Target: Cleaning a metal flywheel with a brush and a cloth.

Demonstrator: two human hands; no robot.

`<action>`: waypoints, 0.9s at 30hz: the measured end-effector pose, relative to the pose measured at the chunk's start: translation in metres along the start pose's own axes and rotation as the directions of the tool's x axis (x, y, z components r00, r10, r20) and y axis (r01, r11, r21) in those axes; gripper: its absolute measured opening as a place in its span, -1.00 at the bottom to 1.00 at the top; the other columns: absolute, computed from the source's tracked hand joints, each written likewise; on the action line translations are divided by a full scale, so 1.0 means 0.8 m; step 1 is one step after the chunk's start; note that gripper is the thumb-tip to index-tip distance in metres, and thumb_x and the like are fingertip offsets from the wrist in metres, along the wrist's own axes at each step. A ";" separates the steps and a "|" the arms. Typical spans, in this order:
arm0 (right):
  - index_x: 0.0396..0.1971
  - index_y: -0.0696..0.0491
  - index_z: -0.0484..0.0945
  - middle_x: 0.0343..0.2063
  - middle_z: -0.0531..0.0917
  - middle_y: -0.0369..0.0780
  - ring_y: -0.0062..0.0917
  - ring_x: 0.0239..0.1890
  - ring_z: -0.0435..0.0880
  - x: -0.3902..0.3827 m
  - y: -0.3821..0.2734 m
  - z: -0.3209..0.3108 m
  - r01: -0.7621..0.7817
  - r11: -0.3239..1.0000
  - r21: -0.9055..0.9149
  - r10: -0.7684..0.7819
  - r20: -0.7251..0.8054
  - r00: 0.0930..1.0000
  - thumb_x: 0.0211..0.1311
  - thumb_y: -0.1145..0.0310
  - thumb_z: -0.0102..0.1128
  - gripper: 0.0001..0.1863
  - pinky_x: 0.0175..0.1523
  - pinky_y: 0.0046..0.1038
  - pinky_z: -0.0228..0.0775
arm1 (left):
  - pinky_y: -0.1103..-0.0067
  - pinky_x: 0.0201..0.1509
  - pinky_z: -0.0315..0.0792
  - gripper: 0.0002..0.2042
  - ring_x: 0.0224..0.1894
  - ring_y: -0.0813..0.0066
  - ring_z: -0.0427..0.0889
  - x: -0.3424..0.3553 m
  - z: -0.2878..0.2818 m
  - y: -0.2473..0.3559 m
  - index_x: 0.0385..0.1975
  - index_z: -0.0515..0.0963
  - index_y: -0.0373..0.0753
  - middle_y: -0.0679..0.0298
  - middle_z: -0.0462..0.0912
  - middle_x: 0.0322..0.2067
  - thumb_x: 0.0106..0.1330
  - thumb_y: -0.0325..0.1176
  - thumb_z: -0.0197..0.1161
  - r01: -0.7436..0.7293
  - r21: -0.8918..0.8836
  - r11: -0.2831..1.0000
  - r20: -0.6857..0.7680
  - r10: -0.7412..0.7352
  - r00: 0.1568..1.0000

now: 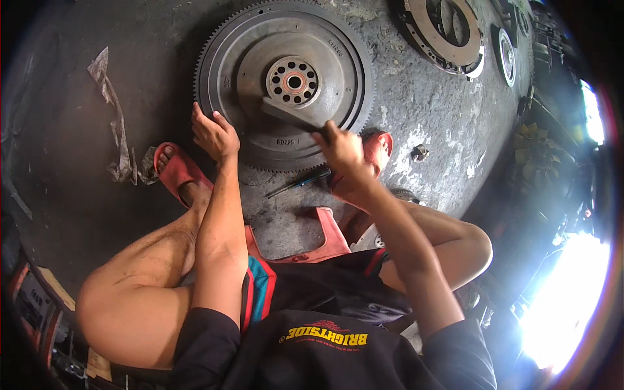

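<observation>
A large round grey flywheel (pixel 260 58) with a toothed rim lies flat on the floor in front of me. Its centre hub (pixel 305 70) has a ring of dark holes around a bore. At the near left edge, my left hand (pixel 216 135) grips the flywheel's rim, thumb on top and fingers along the teeth. My right hand (pixel 342 151) is closed round the end of a flat grey bar-like tool (pixel 292 117). The tool reaches left across the flywheel's face, its far end just below the hub. Whether it touches the surface I cannot tell.
A blue-handled screwdriver (pixel 300 182) lies by the flywheel's near edge. A low pink stool (pixel 327 235) is between my legs. A crumpled plastic strip (pixel 114 110) lies left; a clutch pressure plate (pixel 426 29), a metal ring (pixel 507 57) and a small lump (pixel 420 153) lie right.
</observation>
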State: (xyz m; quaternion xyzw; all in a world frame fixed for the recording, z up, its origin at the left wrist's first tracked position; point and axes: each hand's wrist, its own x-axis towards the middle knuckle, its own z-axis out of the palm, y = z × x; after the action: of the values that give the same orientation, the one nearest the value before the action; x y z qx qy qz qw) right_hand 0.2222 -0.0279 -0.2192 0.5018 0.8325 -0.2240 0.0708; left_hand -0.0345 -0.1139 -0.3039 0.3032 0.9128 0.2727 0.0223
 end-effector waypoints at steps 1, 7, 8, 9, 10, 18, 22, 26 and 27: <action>-0.23 0.04 0.43 -0.64 0.62 -0.04 -0.03 -0.55 0.64 0.009 0.027 -0.021 0.065 0.997 -0.043 -0.062 0.063 0.996 0.30 -0.13 0.08 -0.53 -0.44 -0.09 0.48 | 0.10 0.07 0.30 -0.47 0.17 0.01 0.42 0.000 0.001 -0.002 0.33 0.13 -0.18 0.03 0.36 0.21 0.38 -0.27 0.03 0.010 0.001 1.000 -0.002 -0.010 1.000; -0.37 0.05 0.58 -0.62 0.61 0.04 -0.06 -0.44 0.68 0.004 0.082 -0.039 0.169 0.981 -0.090 -0.136 0.297 0.945 0.25 -0.24 0.07 -0.44 -0.30 -0.06 0.52 | 0.10 0.10 0.30 -0.47 0.18 0.03 0.41 -0.002 0.005 0.000 0.34 0.13 -0.17 0.03 0.36 0.21 0.40 -0.24 0.02 0.014 0.033 0.999 0.015 -0.014 1.000; -0.36 0.03 0.59 -0.63 0.60 0.05 -0.05 -0.45 0.68 0.003 0.071 -0.033 0.370 0.922 -0.116 -0.291 0.426 0.857 0.23 -0.27 0.06 -0.42 -0.30 -0.06 0.52 | 0.10 0.10 0.30 -0.47 0.18 0.03 0.41 -0.002 0.004 -0.003 0.34 0.13 -0.17 0.03 0.36 0.21 0.40 -0.24 0.02 0.021 0.038 0.999 0.012 -0.021 1.000; -0.37 0.02 0.59 -0.70 0.57 0.00 -0.07 -0.52 0.67 0.012 0.064 -0.028 0.413 0.904 -0.112 -0.349 0.364 0.863 0.18 -0.34 0.05 -0.38 -0.38 -0.08 0.51 | 0.09 0.09 0.30 -0.47 0.18 0.03 0.40 -0.003 0.004 -0.005 0.34 0.13 -0.17 0.03 0.35 0.21 0.40 -0.24 0.02 0.020 0.037 0.999 0.014 -0.020 1.000; -0.40 0.01 0.58 -0.76 0.55 -0.07 -0.12 -0.60 0.65 0.027 0.065 -0.032 0.383 0.908 -0.170 -0.312 0.334 0.890 0.18 -0.34 0.05 -0.38 -0.49 -0.14 0.49 | 0.09 0.09 0.30 -0.47 0.19 0.03 0.40 -0.004 0.005 -0.008 0.34 0.13 -0.17 0.02 0.35 0.21 0.40 -0.23 0.01 0.018 0.036 0.999 0.017 -0.018 1.000; -0.46 0.07 0.47 -0.68 0.58 -0.06 -0.09 -0.56 0.63 0.037 0.072 -0.036 0.028 0.996 0.086 -0.021 -0.079 0.997 0.25 -0.12 0.19 -0.52 -0.46 -0.20 0.48 | 0.05 0.09 0.30 -0.47 0.19 0.02 0.40 0.001 0.005 -0.007 0.34 0.13 -0.19 0.03 0.35 0.21 0.39 -0.24 0.02 -0.010 0.024 1.000 0.001 0.010 1.000; -0.24 0.01 0.54 -0.52 0.64 0.04 -0.04 -0.33 0.68 -0.017 0.055 0.000 -0.089 0.995 -0.053 0.099 0.210 0.973 0.26 -0.24 0.05 -0.46 -0.26 -0.04 0.51 | 0.08 0.08 0.31 -0.48 0.16 0.00 0.43 0.000 0.007 -0.002 0.32 0.15 -0.19 0.01 0.37 0.20 0.38 -0.28 0.04 -0.028 0.020 0.999 -0.019 0.028 0.999; -0.17 -0.05 0.57 -0.42 0.67 0.01 -0.04 -0.29 0.69 -0.031 0.031 -0.007 -0.080 0.984 -0.156 0.144 0.456 0.878 0.22 -0.31 0.02 -0.41 -0.23 -0.02 0.53 | 0.09 0.08 0.30 -0.48 0.16 0.02 0.42 0.000 0.005 -0.016 0.33 0.13 -0.18 0.03 0.37 0.20 0.39 -0.27 0.03 0.002 0.061 0.998 -0.027 0.000 1.000; -0.17 -0.06 0.58 -0.42 0.68 -0.01 -0.04 -0.30 0.70 -0.027 0.038 -0.024 -0.091 0.967 -0.236 0.197 0.476 0.857 0.21 -0.33 0.01 -0.40 -0.24 -0.04 0.54 | 0.10 0.08 0.30 -0.48 0.16 0.03 0.42 -0.001 0.006 -0.013 0.33 0.13 -0.18 0.04 0.36 0.21 0.39 -0.26 0.02 0.001 0.051 0.999 -0.022 0.000 1.000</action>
State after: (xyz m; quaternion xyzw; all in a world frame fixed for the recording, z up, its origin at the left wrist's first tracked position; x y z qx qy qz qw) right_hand 0.2613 -0.0245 -0.2041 0.4786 0.7648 -0.2521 0.3499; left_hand -0.0384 -0.1186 -0.3135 0.3004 0.9197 0.2527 0.0044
